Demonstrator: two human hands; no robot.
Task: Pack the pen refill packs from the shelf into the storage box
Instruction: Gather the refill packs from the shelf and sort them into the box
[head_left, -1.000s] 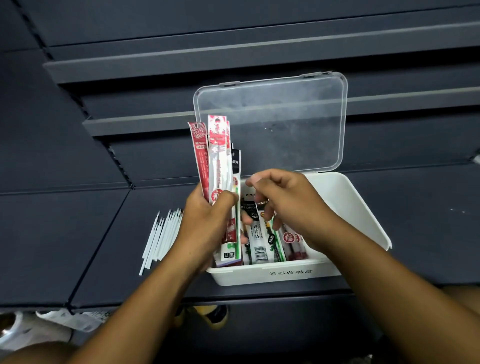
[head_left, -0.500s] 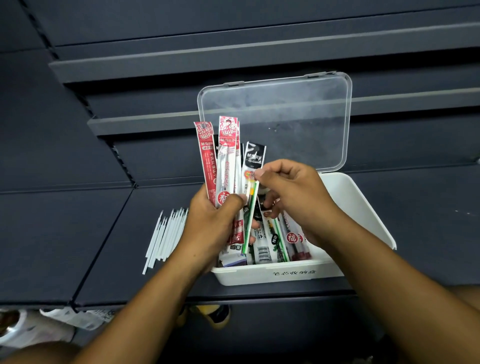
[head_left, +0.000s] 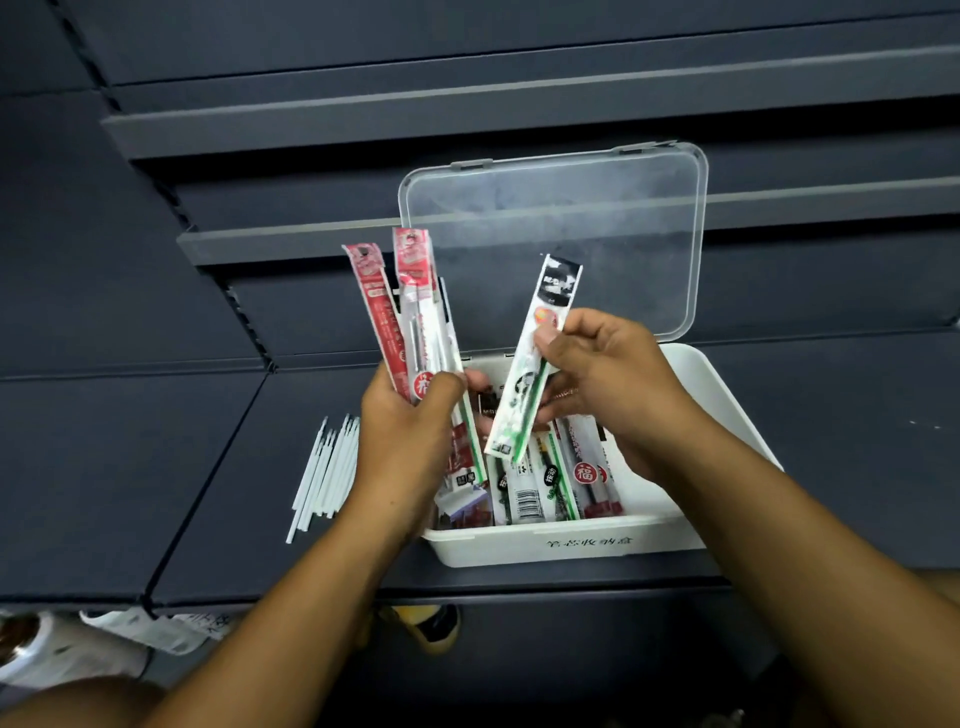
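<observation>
Pack (head_left: 524, 387) in right hand (head_left: 613, 384) drawn off left hand (head_left: 405, 431) bundle (head_left: 415, 322), refills (head_left: 327, 467) beside box (head_left: 571, 543)

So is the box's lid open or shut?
Open: the clear lid stands up behind the white storage box, and refill packs show inside.

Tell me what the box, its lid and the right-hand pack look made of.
Storage box: opaque white, smooth, likely moulded plastic. Lid: clear plastic; the shelves show through it. Pack pinched by the right hand: thin glossy film, probably plastic, partly see-through.
</observation>
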